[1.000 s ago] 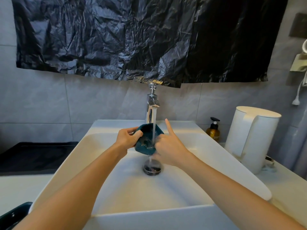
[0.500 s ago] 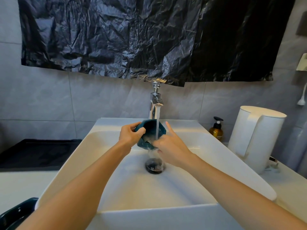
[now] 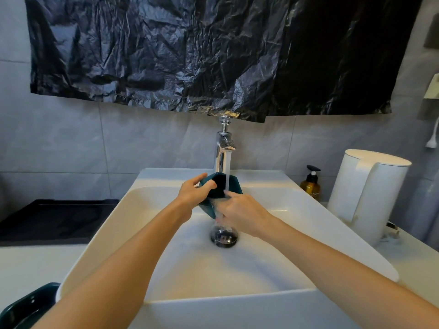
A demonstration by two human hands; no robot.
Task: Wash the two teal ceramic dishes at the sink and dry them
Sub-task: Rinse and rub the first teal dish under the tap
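Note:
A small teal ceramic bowl (image 3: 219,187) is tilted on its side under the running chrome tap (image 3: 223,148), over the white sink (image 3: 133,233). My left hand (image 3: 193,192) grips its left rim, thumb inside. My right hand (image 3: 240,213) is at the bowl's lower right edge in the water stream; its fingers are hidden behind the hand and the splash. Water falls to the drain (image 3: 223,237). A second teal dish (image 3: 26,305) sits on the counter at the bottom left, partly cut off by the frame.
A white kettle (image 3: 365,195) and an amber pump bottle (image 3: 310,185) stand right of the sink. A black mat (image 3: 52,219) lies on the counter at the left. Black plastic sheeting (image 3: 213,55) hangs on the wall above the tap.
My right hand's raised index finger has come down and the hand has moved to the bowl's lower right edge. The bowl has lifted slightly closer to the tap.

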